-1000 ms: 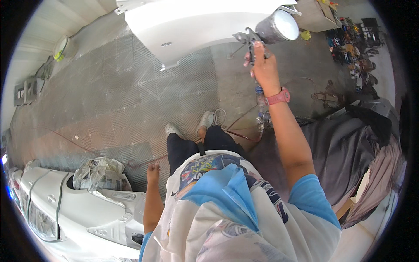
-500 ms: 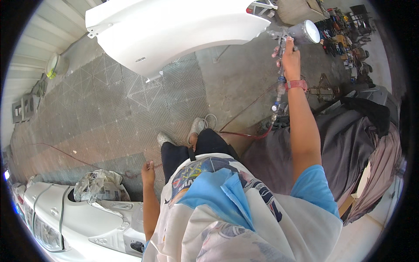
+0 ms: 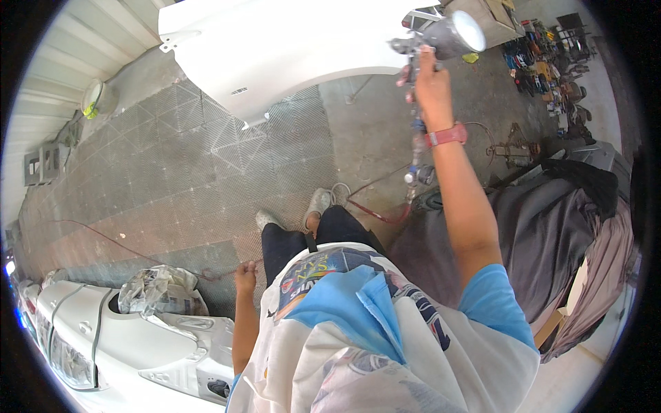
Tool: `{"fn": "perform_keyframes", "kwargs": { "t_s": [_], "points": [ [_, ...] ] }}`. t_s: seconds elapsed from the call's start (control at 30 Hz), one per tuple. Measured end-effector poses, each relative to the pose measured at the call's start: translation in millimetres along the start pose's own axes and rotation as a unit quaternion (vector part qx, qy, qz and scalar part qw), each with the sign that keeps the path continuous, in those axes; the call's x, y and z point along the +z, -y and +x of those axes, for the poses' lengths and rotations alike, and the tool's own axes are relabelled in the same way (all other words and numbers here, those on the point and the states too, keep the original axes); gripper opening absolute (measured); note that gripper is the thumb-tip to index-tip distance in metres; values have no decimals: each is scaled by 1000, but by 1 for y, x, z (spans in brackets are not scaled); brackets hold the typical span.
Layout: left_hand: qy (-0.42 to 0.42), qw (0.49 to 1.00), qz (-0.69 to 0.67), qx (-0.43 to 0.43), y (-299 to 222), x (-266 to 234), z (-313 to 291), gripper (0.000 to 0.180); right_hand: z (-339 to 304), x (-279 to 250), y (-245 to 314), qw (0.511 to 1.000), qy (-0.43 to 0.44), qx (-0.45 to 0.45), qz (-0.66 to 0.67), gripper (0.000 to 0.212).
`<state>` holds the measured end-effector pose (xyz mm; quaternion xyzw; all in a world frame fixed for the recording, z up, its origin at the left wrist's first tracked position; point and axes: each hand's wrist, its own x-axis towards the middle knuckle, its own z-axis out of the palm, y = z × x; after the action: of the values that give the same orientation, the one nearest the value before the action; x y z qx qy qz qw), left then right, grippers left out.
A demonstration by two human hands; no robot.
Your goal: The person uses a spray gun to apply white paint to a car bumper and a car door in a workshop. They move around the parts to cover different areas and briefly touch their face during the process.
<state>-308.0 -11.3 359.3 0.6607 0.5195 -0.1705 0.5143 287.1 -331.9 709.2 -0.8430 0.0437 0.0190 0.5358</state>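
Observation:
My right hand (image 3: 434,93), a red band on its wrist, is closed around the handle of a spray gun (image 3: 410,45). The gun's grey cup (image 3: 444,38) with its pale round lid tilts to the right. Below the grip hang fittings with a small gauge (image 3: 425,174) and a red hose (image 3: 385,217). The gun's nozzle points left, close to the right end of a large white car fender (image 3: 275,48). My left hand (image 3: 246,275) hangs low at my left side with curled fingers. A thin red hose passes by it; whether the fingers hold it cannot be made out.
A white car front part (image 3: 131,351) with crumpled paper masking (image 3: 162,292) stands at lower left. Dark cloth (image 3: 537,227) covers something at right. Tools (image 3: 551,76) lie along the right wall. A thin hose (image 3: 124,246) crosses the tiled floor (image 3: 172,179).
My right hand has carried the spray gun left and slightly up, nearer to the fender. My left hand has shifted slightly right and down. The view has moved a little.

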Motion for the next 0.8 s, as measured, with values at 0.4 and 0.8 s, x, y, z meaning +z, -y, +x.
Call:
{"fn": "perform_keyframes", "kwargs": {
  "t_s": [0.4,0.8],
  "points": [
    [-26,999,-14,24,9,-50,6,31,-118,206,78,979,178,-86,49,60],
    [-2,996,-88,-28,80,-95,4,26,-116,274,125,954,274,-50,114,70]
  ]
}}
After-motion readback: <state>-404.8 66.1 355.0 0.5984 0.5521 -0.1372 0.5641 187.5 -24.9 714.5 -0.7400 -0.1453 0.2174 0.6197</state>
